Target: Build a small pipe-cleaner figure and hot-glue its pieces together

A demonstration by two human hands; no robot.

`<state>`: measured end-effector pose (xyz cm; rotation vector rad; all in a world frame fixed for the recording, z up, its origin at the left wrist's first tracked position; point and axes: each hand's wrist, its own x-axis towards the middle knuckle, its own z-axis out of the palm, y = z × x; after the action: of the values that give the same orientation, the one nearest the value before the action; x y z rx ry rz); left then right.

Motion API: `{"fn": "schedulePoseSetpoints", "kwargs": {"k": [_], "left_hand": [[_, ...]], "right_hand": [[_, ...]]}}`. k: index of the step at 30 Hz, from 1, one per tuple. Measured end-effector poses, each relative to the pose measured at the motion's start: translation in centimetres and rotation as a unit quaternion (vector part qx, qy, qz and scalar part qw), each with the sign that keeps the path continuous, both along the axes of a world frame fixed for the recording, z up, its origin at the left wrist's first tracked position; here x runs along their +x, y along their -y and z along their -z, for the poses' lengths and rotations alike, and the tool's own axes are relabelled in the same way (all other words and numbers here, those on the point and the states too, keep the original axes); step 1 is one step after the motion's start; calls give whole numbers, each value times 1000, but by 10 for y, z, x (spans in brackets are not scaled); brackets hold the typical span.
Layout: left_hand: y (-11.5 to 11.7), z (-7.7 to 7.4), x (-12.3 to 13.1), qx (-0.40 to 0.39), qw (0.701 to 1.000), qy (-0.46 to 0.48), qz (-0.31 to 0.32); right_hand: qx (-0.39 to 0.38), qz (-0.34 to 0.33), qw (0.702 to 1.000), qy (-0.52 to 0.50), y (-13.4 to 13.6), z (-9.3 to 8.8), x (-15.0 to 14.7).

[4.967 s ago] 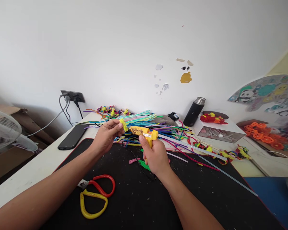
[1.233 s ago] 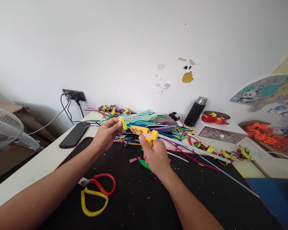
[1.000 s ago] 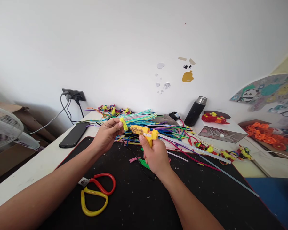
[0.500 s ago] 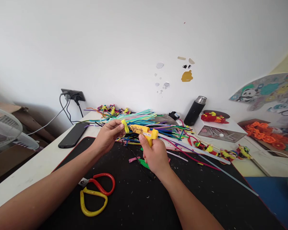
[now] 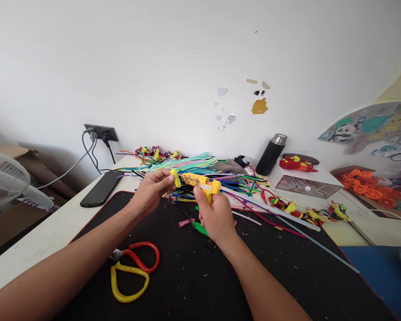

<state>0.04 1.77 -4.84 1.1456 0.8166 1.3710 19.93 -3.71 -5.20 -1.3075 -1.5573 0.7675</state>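
Between both grips: a small, bright-yellow, fuzzy-looking bent piece (image 5: pixel 175 178), held up in the air and slanting, its lower end nearer the right grip.
Left hand (image 5: pixel 153 187): thumb and forefinger pinch that yellow piece by its edge.
Right hand (image 5: pixel 218 218): wrapped round the handle of a yellow plastic glue gun (image 5: pixel 200 182); from where I stand the trigger is hidden, so I cannot tell whether it is pressed.
Nozzle end (image 5: pixel 190 180): browned, blotchy and tapering, aimed left at the pinched piece; very near it, though touching or just apart I cannot tell.
Steady work: I'd say this wants still wrists, a gentle squeeze and a small bead, with the left fingertips well back from a tip that may be hot; fuzzy fibres would probably catch stray strings of glue.
Glue stick (image 5: pixel 270 208): long, smooth, translucent rod jutting out behind the right grip.
Pipe cleaners (image 5: pixel 190 166): a loose heap beyond both grips, thin, furry and many-coloured.
Scissors (image 5: pixel 131 269): nearer me than the left grip, one red loop handle and one yellow, on a flat black mat (image 5: pixel 200 290); the left forearm hides most of the blades.
Green strip (image 5: pixel 200 228): just beside the right hand, near a short pink bit (image 5: pixel 186 223).
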Motion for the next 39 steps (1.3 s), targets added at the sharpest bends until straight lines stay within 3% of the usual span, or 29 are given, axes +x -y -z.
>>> {"fn": "schedulePoseSetpoints", "kwargs": {"k": [11,19,24,29,33,39], "left_hand": [[-2,5,-2,3,1000,-21,-2],[-16,-3,-19,-9,993,28,-112],[-19,-2,-22,-12,993,29,-114],[-17,1,-18,1,995,7,-103],[-16,5,-16,-9,995,-1,-97],[-13,8,-13,-8,997,-12,-81]], "right_hand": [[-16,-4,1000,-2,1,-1,0],[-28,-2,996,88,-2,-3,1],[2,-58,970,234,9,-5,-7],[24,-144,920,363,18,0,-21],[29,-170,901,397,19,6,-26],[46,-209,898,383,19,12,-25]]}}
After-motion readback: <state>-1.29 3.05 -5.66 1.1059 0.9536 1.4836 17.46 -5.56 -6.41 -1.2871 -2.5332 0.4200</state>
